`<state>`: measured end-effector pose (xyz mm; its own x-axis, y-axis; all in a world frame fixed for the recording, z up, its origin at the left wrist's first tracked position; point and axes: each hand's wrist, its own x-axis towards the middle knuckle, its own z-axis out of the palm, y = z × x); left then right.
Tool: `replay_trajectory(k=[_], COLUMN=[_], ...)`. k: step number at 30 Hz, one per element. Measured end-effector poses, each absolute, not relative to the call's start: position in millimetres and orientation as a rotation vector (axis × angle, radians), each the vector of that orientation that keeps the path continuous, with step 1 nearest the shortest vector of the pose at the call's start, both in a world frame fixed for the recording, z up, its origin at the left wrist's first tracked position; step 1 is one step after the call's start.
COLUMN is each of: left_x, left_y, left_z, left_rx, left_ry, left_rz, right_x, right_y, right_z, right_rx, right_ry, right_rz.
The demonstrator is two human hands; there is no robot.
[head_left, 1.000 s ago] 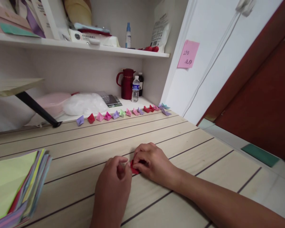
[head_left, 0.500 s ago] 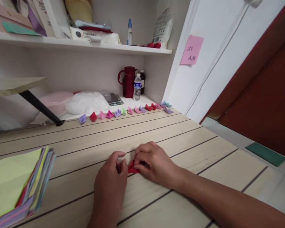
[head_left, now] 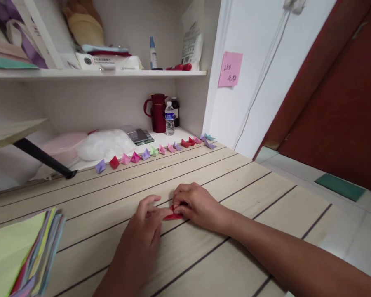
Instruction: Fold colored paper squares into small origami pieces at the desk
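A small folded piece of red paper rests on the wood-plank table between my two hands, partly hidden by fingers. My right hand pinches it from the right, thumb against fingertips. From the left, my left hand touches the paper with its outstretched thumb, while the index finger stays raised and apart. Along the table's back edge runs a row of small folded paper boats, among them a purple boat, a red boat and a green boat.
At the left front lies a stack of coloured paper sheets, yellow on top. A small raised wooden stand with a black leg is at the left. Behind the table, a white shelf holds a red jug and a water bottle.
My left hand has come rightward, its thumb now meeting the red paper. My right hand keeps its pinch, and the paper looks flatter and narrower. The camera view has shifted slightly.
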<state>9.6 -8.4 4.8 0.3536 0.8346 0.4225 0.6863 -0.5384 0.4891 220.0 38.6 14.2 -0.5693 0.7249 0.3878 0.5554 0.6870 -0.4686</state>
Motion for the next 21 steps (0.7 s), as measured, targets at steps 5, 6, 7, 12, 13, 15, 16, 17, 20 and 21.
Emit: replay_trajectory(k=[5, 6, 7, 12, 13, 15, 16, 17, 20, 21], left_x=[6.8, 6.6, 6.7, 9.2, 9.2, 8.9, 8.8, 9.0, 11.6, 13.0], left_y=[-8.2, -8.3, -8.2, -7.2, -6.8, -6.0, -5.6, -5.3, -5.9, -6.7], left_z=[5.4, 5.6, 5.9, 10.1, 11.1, 12.3, 12.6, 12.8, 13.1, 13.4], left_rx=[2.324, 2.323, 2.327, 2.361, 2.363, 2.372, 2.377, 2.383, 2.432, 2.471], left_ry=[1.404, 1.385, 1.361, 1.297, 1.313, 1.342, 1.355, 1.368, 1.433, 1.456], left_rz=[0.799, 0.786, 0.775, 0.651, 0.622, 0.572, 0.549, 0.523, 0.427, 0.390], right_x=[220.5, 220.4, 220.3, 220.1, 220.0, 219.9, 219.8, 219.7, 219.2, 219.1], right_y=[36.5, 36.1, 35.7, 34.1, 33.9, 33.5, 33.5, 33.5, 34.1, 34.3], right_z=[15.8, 16.3, 16.8, 17.6, 17.4, 16.9, 16.8, 16.7, 17.1, 17.3], right_rx=[-0.953, -0.940, -0.923, -0.849, -0.842, -0.828, -0.820, -0.813, -0.809, -0.816], right_ry=[-2.373, -2.382, -2.392, -2.437, -2.441, -2.448, -2.450, -2.454, -2.475, -2.484], right_rz=[0.410, 0.416, 0.423, 0.430, 0.426, 0.422, 0.422, 0.423, 0.415, 0.410])
